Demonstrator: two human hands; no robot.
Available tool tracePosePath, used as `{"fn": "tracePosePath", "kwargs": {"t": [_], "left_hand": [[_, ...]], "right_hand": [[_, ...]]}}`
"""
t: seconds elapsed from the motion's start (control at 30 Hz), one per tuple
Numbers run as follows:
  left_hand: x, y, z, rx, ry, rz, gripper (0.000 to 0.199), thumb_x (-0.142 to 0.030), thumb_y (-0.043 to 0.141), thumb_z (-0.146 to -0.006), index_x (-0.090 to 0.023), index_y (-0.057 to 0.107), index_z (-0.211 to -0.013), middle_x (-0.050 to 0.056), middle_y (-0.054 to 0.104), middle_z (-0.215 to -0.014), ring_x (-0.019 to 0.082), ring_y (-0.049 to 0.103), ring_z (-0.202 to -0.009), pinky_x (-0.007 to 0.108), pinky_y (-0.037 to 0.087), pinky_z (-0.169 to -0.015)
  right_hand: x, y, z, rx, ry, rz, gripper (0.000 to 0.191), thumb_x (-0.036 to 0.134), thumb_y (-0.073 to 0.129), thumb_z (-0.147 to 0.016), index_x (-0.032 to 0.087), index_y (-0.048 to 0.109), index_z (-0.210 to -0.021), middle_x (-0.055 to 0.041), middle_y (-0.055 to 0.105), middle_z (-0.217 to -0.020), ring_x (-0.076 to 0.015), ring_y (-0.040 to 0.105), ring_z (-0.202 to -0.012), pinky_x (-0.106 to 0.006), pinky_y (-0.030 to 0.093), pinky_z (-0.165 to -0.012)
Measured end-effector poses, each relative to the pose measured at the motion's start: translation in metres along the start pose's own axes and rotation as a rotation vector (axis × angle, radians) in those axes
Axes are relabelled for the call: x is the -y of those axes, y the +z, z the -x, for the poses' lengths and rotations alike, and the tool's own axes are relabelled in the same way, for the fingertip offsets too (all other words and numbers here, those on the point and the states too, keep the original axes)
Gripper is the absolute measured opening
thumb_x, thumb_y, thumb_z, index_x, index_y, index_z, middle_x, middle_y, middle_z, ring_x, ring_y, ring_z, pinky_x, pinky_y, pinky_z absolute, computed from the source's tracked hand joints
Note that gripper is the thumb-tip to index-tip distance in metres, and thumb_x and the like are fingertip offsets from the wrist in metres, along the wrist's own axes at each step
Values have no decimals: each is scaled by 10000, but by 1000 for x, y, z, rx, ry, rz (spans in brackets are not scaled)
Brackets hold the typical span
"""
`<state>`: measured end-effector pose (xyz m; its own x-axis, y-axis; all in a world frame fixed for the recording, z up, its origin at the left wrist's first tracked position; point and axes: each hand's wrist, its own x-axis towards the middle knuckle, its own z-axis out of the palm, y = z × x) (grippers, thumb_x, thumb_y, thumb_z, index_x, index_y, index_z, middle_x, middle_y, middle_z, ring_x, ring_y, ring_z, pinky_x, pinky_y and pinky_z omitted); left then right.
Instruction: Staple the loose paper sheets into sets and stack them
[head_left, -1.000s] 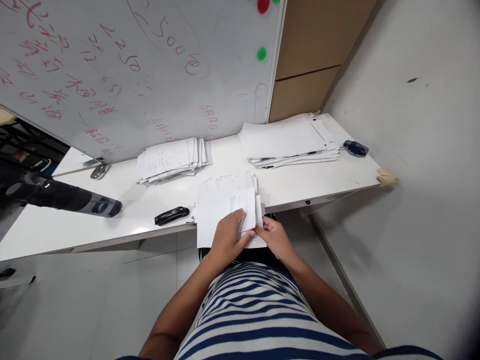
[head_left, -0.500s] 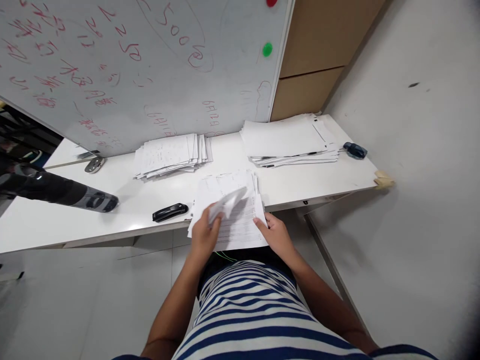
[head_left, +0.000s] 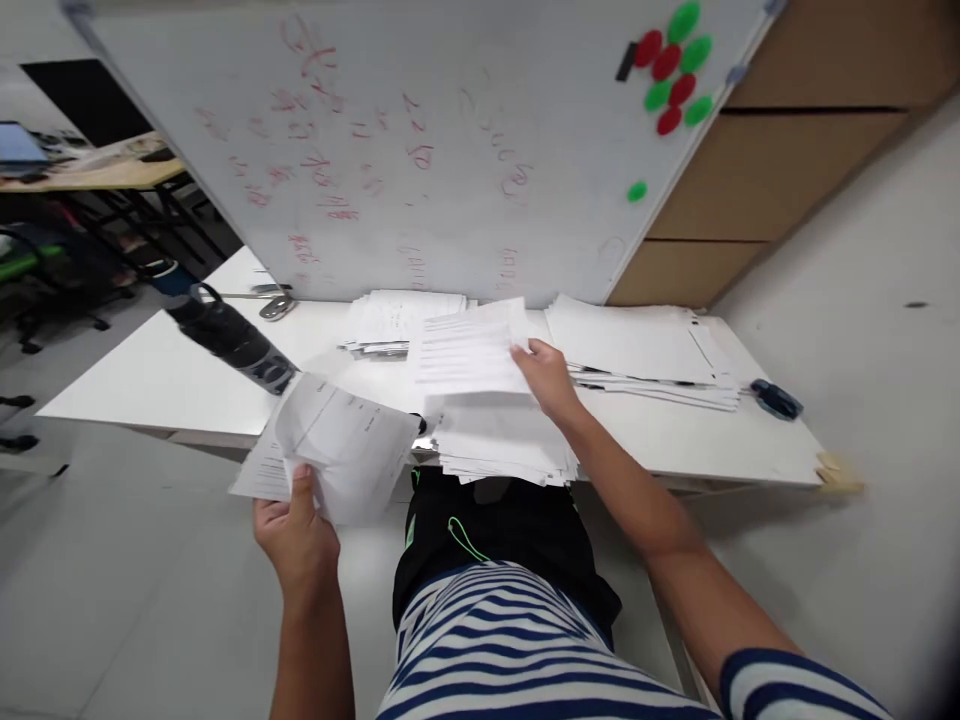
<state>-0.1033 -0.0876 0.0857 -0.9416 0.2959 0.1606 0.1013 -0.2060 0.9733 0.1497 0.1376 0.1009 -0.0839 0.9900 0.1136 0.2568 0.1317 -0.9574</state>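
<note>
My left hand grips several printed sheets, thumb on top; they bend upward off the desk's front edge at the left. My right hand pinches the right edge of another printed sheet, raised above the desk; whether it is one sheet or more I cannot tell. Below that sheet lies a paper stack at the desk's front edge, partly covered. Behind it, a second stack of written-on pages is partly hidden by the raised sheet. To the right rests a wide stack of larger papers.
A whiteboard with red writing and magnets stands behind the white desk. A dark bottle is on the left, near a mouse. A dark blue object sits at the right end. Cardboard boxes rise behind.
My hands have moved apart: the left carries sheets off to the left, the right lifts a sheet up from the front stack. The black stapler is now mostly covered. The view has shifted.
</note>
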Motion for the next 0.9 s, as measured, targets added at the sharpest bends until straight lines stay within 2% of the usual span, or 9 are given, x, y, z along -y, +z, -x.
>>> {"fn": "tracePosePath", "kwargs": {"t": [0.17,0.33,0.4,0.47,0.53,0.63,0.7,0.8,0.9], "left_hand": [[4,-29,3,-115,-119,38,519,-380,811,-717,-139,629,-1138,133,670,-1245,251,609,-1213,443,431,-1108],[6,-55,9,-168,-206,17,523,-407,802,-728,-165,634,-1161,140,641,-1296,262,596,-1231,449,435,-1099],[7,-60,14,-148,-215,-58,528,-428,791,-736,-167,639,-1169,135,651,-1278,261,605,-1216,437,452,-1083],[9,-56,21,-110,-213,-160,534,-448,782,-740,-160,644,-1168,129,678,-1221,258,627,-1174,420,486,-1045],[13,-46,32,-48,-186,-237,532,-454,770,-752,-149,642,-1169,120,705,-1146,249,658,-1104,395,529,-979],[19,-20,49,151,14,-289,426,-425,696,-832,-144,649,-1149,103,731,-1042,222,698,-973,345,567,-861],[19,2,60,476,290,-315,333,-382,649,-877,-167,665,-1131,88,739,-1017,208,703,-927,331,562,-827],[17,36,79,1011,743,-375,359,-360,630,-897,-217,638,-1226,97,713,-1168,217,681,-1001,363,527,-875],[20,64,103,1240,952,-540,526,-480,605,-894,-225,558,-1352,142,585,-1387,274,615,-1149,435,489,-931]], "right_hand": [[25,108,-85,138,78,137,266,331,491,-899,144,662,-978,-67,698,-869,-194,625,-769,-301,503,-725],[40,141,-87,95,32,284,569,300,618,-831,111,481,-1350,-225,490,-1408,-340,463,-1292,-482,387,-1047],[38,133,-61,133,-52,318,598,322,622,-845,139,457,-1390,-202,401,-1501,-340,386,-1364,-497,344,-1096],[34,115,-20,330,-66,218,480,426,557,-905,169,544,-1311,-159,556,-1368,-295,528,-1227,-465,430,-1030],[31,91,30,612,30,23,475,553,465,-940,211,602,-1240,-120,664,-1206,-258,636,-1033,-430,532,-872],[28,50,98,763,194,-297,575,610,509,-914,244,520,-1357,-128,656,-1245,-265,641,-1077,-390,571,-766],[25,25,130,773,272,-520,674,649,538,-885,288,428,-1444,-123,578,-1383,-282,587,-1209,-431,562,-862],[11,-6,158,596,239,-662,798,716,600,-804,291,426,-1457,-112,535,-1443,-304,539,-1284,-461,494,-998],[-12,-28,171,326,309,-586,753,666,657,-793,272,494,-1413,-102,580,-1408,-308,549,-1282,-459,461,-1046]]}}
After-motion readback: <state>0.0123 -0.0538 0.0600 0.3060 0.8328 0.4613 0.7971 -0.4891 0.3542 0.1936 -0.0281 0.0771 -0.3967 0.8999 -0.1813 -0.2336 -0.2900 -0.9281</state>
